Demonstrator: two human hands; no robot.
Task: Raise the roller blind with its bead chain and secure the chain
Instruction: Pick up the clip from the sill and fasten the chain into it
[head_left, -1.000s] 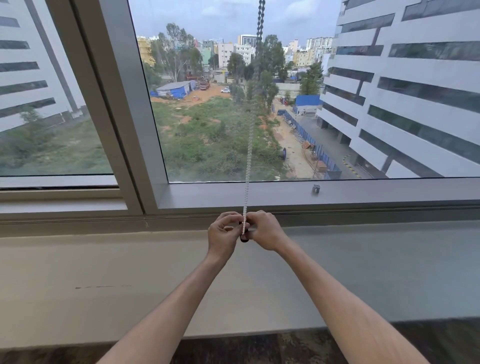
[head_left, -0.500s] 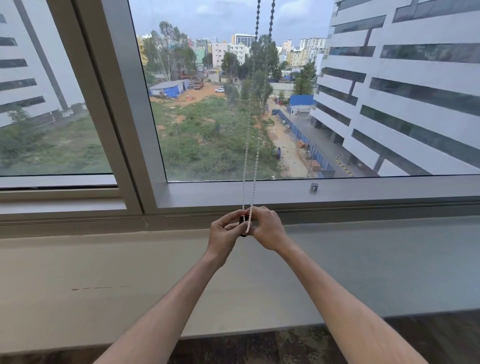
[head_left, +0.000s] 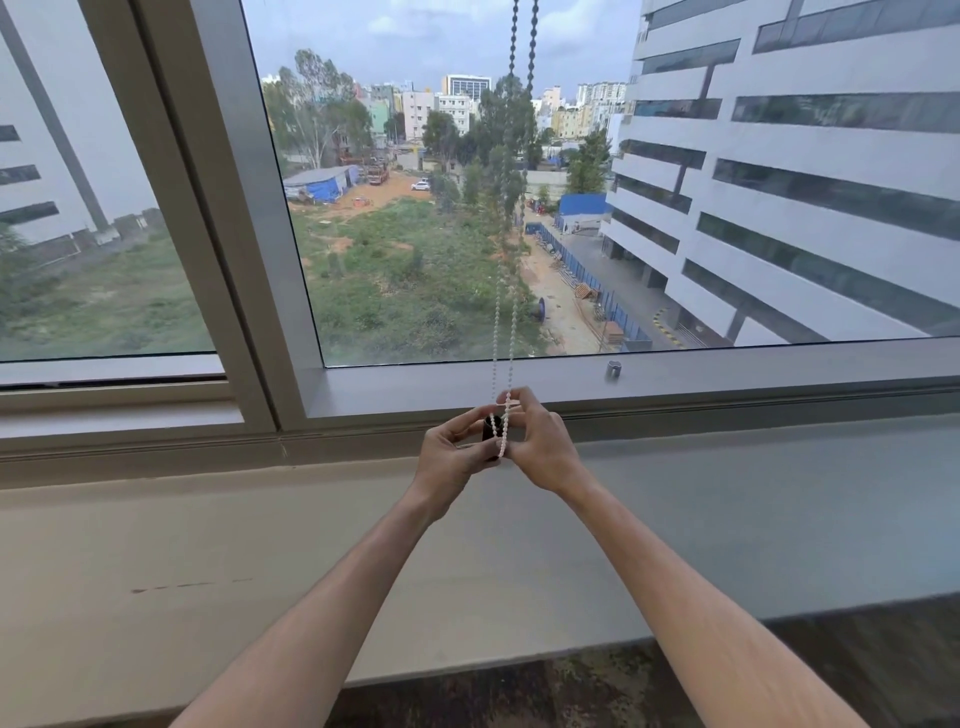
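An upper-floor room, likely an office; the wide grey aluminium-framed window (head_left: 291, 291) looks down on white multi-storey blocks with dark strip glazing (head_left: 810, 171); a broad pale stone sill (head_left: 208, 571) runs beneath.

The white plastic bead chain (head_left: 504, 312) runs off the top edge, so the blind itself never shows. That small black cylindrical thing (head_left: 492, 429) is mostly buried between the left hand (head_left: 453, 457) and right hand (head_left: 536, 451), honestly can't tell what it is. Both forearms get cut off at the bottom edge.
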